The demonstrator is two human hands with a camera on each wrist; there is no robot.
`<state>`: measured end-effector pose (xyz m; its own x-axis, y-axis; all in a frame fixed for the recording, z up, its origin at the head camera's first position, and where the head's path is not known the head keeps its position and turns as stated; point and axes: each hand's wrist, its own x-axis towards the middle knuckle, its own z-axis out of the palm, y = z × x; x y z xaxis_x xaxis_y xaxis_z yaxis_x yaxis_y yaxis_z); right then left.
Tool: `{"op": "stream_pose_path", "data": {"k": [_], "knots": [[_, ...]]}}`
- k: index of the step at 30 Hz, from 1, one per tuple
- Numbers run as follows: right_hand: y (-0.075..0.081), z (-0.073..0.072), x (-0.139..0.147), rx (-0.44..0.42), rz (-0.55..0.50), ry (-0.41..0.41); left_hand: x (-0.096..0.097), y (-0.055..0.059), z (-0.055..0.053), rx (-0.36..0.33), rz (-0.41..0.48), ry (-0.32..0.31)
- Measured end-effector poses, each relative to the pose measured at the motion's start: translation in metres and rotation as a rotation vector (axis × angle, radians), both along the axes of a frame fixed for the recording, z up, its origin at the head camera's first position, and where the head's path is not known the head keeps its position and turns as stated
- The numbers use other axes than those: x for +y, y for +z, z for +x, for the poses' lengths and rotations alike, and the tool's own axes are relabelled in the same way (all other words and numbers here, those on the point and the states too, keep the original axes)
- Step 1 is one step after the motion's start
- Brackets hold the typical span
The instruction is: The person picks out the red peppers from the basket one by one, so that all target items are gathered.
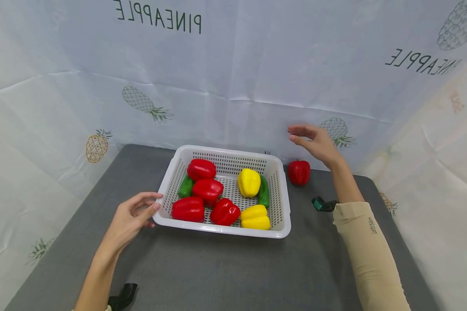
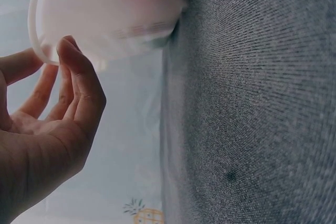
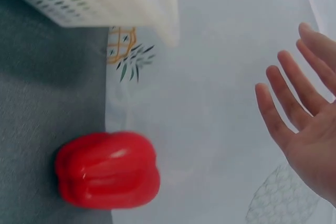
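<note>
A white perforated plastic basket [image 1: 222, 232] sits on the grey table and holds several red bell peppers [image 1: 208, 191], two yellow bell peppers [image 1: 249, 182] and two long green vegetables [image 1: 263, 192]. My left hand [image 1: 134, 216] pinches the basket's left front corner; in the left wrist view the thumb and fingers meet at its rim [image 2: 37, 19]. Raised in the air beyond the basket's right side, my right hand [image 1: 315, 142] holds nothing, its fingers spread and gently bent. Below it a lone red bell pepper [image 1: 299, 172] stands on the table, just right of the basket.
A black and teal object [image 1: 324, 204] shows beside the right wrist, and a black piece [image 1: 123, 296] beside the left one. White cloth [image 1: 233, 77] printed with pineapples hangs behind the table [image 1: 218, 276] and along both sides.
</note>
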<state>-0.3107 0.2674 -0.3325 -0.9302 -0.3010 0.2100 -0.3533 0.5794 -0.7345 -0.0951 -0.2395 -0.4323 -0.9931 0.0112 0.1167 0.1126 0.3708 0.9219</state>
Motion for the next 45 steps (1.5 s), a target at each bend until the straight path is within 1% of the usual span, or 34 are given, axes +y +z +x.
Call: {"op": "stream_pose_path", "data": {"k": [8, 12, 16, 19, 25, 30, 34, 41, 45], "knots": [[0.013, 0.002, -0.029, -0.004, 0.006, 0.088, 0.0, 0.0, 0.0, -0.007, -0.002, 0.004], [0.022, 0.003, -0.044, 0.007, 0.026, 0.123, 0.0, 0.0, 0.0, -0.008, 0.0, 0.003], [0.03, 0.003, -0.061, 0.001, 0.018, 0.177, 0.0, 0.0, 0.0, -0.01, 0.009, -0.002], [0.033, 0.001, -0.076, -0.018, -0.004, 0.23, 0.0, 0.001, 0.0, -0.016, 0.014, -0.002], [0.035, 0.0, -0.105, -0.047, 0.007, 0.318, 0.0, 0.001, 0.0, -0.023, 0.007, 0.003], [0.031, -0.002, -0.126, -0.058, 0.034, 0.398, 0.0, 0.0, 0.0, -0.021, 0.002, 0.003], [0.023, -0.004, -0.139, -0.081, 0.046, 0.437, 0.0, 0.0, 0.0, -0.013, 0.005, -0.002], [0.003, -0.008, -0.161, -0.154, 0.076, 0.481, 0.0, 0.0, 0.002, -0.01, 0.01, -0.002], [-0.006, -0.008, -0.171, -0.22, 0.086, 0.518, 0.001, 0.0, 0.002, -0.005, 0.013, 0.0]]}}
